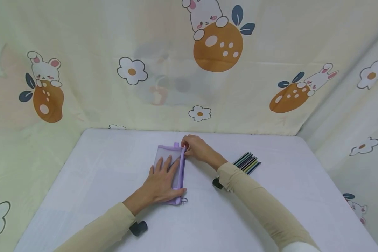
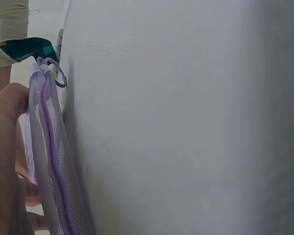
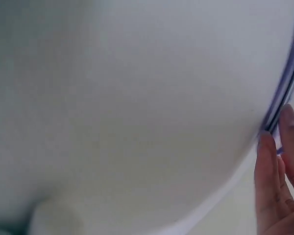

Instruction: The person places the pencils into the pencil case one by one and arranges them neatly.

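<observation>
A purple mesh zipper pouch lies on the white table, its zipper edge facing right. My left hand rests on the pouch with straight, spread fingers, the thumb reaching across the zipper edge. At the far right corner, my right hand pinches the pouch between thumb and fingers. In the right wrist view, the fingertips meet at the end of the pouch's edge. A small ring sticks out from the near end, also visible as a loop in the left wrist view.
Several dark and coloured slim sticks, like pencils, lie side by side on the table, partly behind the right sleeve. A black wrist device shows under the left sleeve. Beyond the table's far edge hangs a patterned curtain.
</observation>
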`<state>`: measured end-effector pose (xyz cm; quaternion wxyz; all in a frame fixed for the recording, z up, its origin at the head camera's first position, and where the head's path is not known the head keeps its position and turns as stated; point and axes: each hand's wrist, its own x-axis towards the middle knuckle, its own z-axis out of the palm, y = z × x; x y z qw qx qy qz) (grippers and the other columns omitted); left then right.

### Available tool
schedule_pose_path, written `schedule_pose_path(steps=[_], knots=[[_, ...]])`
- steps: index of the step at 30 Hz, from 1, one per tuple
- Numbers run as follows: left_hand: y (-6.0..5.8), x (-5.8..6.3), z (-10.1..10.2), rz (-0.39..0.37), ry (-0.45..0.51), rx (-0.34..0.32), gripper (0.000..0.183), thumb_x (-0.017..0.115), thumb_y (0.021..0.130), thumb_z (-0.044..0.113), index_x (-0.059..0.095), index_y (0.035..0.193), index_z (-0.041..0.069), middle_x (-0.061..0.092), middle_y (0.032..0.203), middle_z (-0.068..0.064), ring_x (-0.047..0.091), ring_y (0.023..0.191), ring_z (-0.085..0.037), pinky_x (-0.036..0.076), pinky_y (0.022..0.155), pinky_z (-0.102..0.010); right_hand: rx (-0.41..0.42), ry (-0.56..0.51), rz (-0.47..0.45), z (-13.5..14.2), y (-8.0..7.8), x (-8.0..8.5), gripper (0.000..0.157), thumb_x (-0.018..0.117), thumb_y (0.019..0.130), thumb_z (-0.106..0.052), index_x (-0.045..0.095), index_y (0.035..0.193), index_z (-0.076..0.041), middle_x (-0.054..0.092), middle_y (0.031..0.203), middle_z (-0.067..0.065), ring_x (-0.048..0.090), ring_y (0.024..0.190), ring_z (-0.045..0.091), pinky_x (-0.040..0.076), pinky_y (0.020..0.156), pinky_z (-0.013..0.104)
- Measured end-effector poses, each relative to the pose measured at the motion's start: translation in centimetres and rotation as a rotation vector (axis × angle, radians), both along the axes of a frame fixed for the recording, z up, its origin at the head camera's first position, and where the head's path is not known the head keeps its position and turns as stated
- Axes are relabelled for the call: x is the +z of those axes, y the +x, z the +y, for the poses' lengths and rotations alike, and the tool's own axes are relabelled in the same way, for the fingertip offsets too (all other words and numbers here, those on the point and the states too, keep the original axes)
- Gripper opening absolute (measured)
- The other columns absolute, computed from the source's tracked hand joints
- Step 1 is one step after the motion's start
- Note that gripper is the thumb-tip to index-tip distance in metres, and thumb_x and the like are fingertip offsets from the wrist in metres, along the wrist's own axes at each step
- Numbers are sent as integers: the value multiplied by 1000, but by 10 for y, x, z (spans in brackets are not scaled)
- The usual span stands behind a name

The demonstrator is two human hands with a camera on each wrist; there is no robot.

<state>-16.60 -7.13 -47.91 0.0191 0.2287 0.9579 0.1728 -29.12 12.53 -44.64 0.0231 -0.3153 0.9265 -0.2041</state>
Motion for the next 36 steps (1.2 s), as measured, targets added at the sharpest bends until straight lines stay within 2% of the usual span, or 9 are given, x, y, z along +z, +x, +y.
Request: schedule_pose_path(steps=[7, 11, 17, 23, 26, 31, 36], knots=[[1, 1, 0, -2, -3, -7, 102, 57, 83, 74, 27, 162, 17, 24, 165, -23, 19, 148, -57, 29, 107, -77, -112, 227, 47, -5, -1, -1, 32, 79, 85, -27, 63, 109, -12, 64, 91, -1, 58, 76, 16, 50, 66, 35], [1, 1, 0, -5, -3, -7, 102, 57, 83, 74, 26, 162, 17, 23, 166, -22, 19, 148, -57, 28, 107, -77, -120, 268, 44, -4, -2, 0, 34, 79, 86, -30, 63, 110, -13, 64, 91, -2, 59, 75, 17, 50, 67, 36], [1, 1, 1, -13, -6, -1, 102, 57, 83, 74, 28, 161, 17, 22, 166, -22, 17, 149, -57, 27, 108, -77, -46, 170, -74, 11, -1, 7, 32, 80, 86, -25, 65, 111, -12, 69, 97, 0, 62, 85, 15, 53, 74, 34], [1, 1, 1, -8, -6, 5, 102, 57, 83, 74, 29, 161, 16, 23, 166, -22, 18, 149, -56, 27, 108, -77, 95, 0, -179, 36, 0, 13, 31, 83, 85, -18, 68, 110, -6, 71, 103, 4, 69, 95, 19, 56, 84, 32], [1, 0, 1, -8, -13, 10, 102, 57, 82, 74, 29, 161, 16, 23, 166, -22, 18, 149, -56, 27, 108, -76, 155, -71, -254, 47, 1, 16, 32, 81, 87, -15, 69, 114, -3, 72, 109, 9, 69, 101, 23, 56, 90, 36], [2, 2, 2, -6, -14, 15, 101, 57, 82, 74, 30, 161, 17, 24, 166, -22, 18, 149, -56, 27, 109, -75, 156, -124, -370, 66, 2, 22, 36, 81, 87, -14, 69, 120, -4, 71, 119, 12, 64, 112, 30, 53, 99, 44], [3, 2, 1, -10, -7, 12, 100, 58, 82, 74, 31, 160, 17, 24, 166, -22, 17, 149, -56, 26, 109, -75, 132, -117, -412, 84, 6, 27, 36, 78, 89, -13, 69, 124, -8, 69, 124, 9, 61, 118, 28, 49, 104, 49]])
